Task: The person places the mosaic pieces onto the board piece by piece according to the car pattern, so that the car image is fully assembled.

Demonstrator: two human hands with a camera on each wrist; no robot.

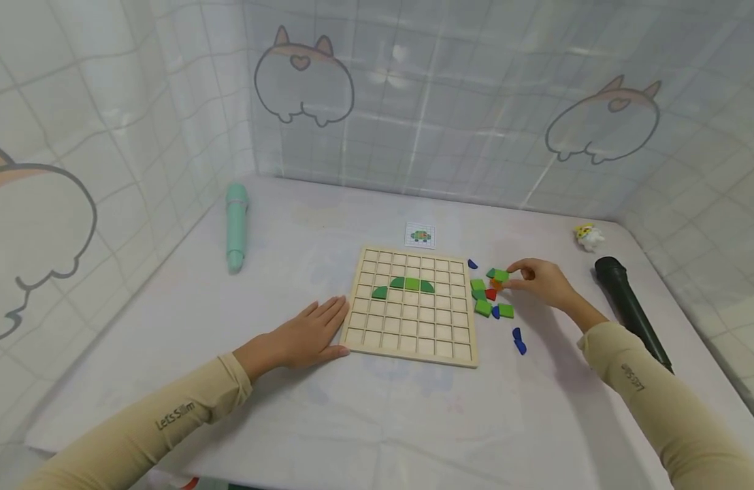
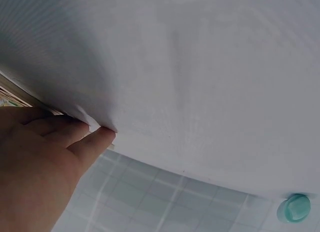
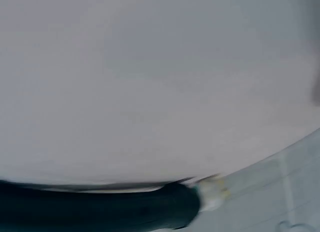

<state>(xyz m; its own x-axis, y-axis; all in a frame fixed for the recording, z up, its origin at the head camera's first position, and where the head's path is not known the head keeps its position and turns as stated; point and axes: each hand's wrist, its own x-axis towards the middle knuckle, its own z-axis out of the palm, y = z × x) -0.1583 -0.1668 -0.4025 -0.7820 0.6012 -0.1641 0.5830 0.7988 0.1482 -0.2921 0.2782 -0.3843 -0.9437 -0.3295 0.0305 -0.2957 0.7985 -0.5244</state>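
A wooden grid board (image 1: 414,307) lies on the white table, with several green pieces (image 1: 404,284) forming an arch in its upper rows. My left hand (image 1: 311,333) rests flat on the table against the board's left edge, fingers straight; the left wrist view shows its fingers (image 2: 60,137) lying on the table. Right of the board lies a cluster of loose green, red, orange and blue pieces (image 1: 490,294). My right hand (image 1: 539,280) reaches into that cluster, its fingertips pinching a green piece (image 1: 499,275). The right wrist view is blurred and shows no fingers.
A small picture card (image 1: 420,236) lies behind the board. A teal cylinder (image 1: 235,226) lies at the far left, also visible as a teal cap (image 2: 295,208). A black cylinder (image 1: 631,309) and a small yellow-white toy (image 1: 588,236) lie at the right. Gridded walls enclose the table.
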